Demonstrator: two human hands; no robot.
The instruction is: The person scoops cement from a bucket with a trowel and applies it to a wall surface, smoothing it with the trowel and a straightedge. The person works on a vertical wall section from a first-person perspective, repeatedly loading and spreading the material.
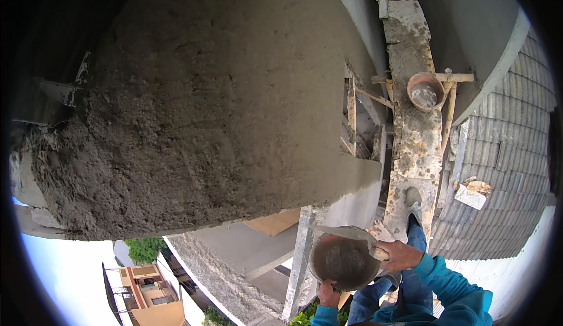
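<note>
My left hand (328, 294) is closed on the near rim of a round bucket (314, 271), held in front of my legs. Wet grey mortar (346, 262) lies inside it. In my right hand (402, 255) is the wooden handle of a trowel (379, 252). Its pale blade reaches leftward over the bucket's far rim. Ahead and to the left spreads a wall of fresh grey plaster (234, 109), smooth towards the right and rough at the lower left. Both hands are apart from this wall.
I stand on a narrow, mortar-stained plank walkway (413, 144). Farther along it sits a second bucket (426, 91) beside wooden poles (450, 100). A corrugated roof (504, 167) lies to the right, with a broken pale piece (471, 195) on it. An opening (360, 121) interrupts the wall.
</note>
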